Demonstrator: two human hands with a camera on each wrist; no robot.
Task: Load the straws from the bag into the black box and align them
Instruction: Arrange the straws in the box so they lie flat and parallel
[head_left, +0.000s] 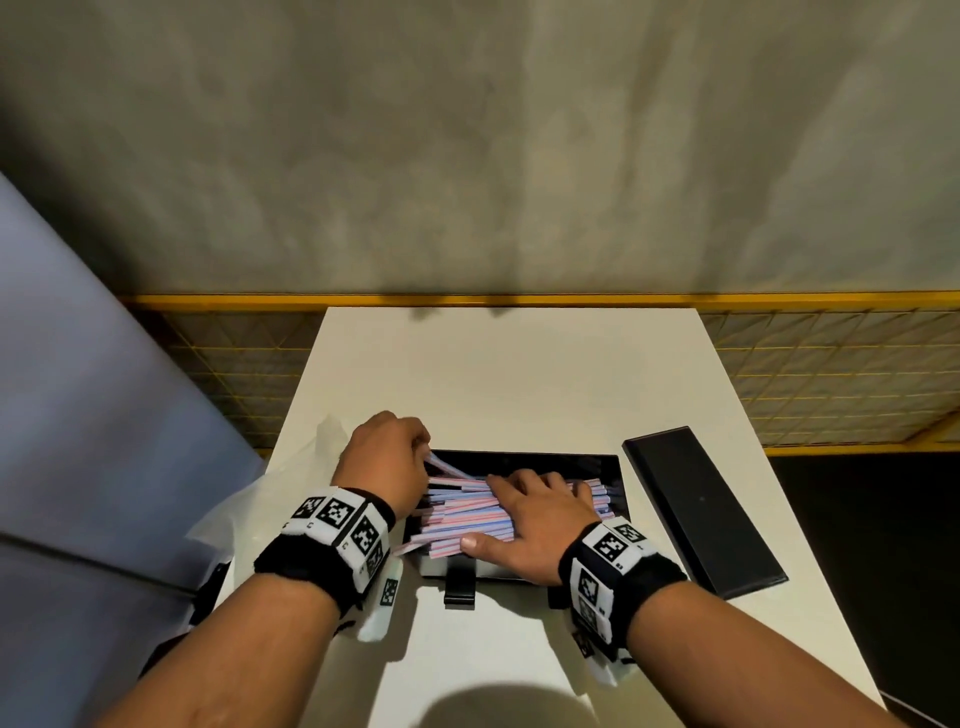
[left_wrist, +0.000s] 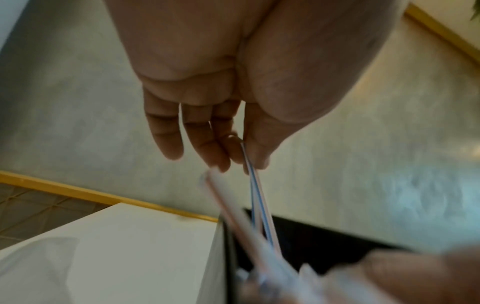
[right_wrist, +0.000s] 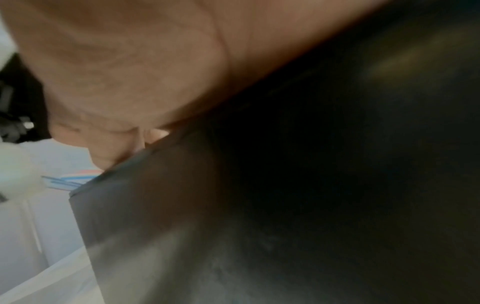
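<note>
Straws (head_left: 467, 512) are pinned flat in the black box (head_left: 524, 460) by the spread right hand (head_left: 530, 525); stray ones are pinched by the left hand (head_left: 382, 457), likely for aligning.

Looks like workshop or industrial test cell: bare concrete floor (head_left: 467, 156), yellow wire-mesh fence (head_left: 831, 374) far side, plain white table (head_left: 509, 374), grey panel (head_left: 104, 364) on left.
</note>
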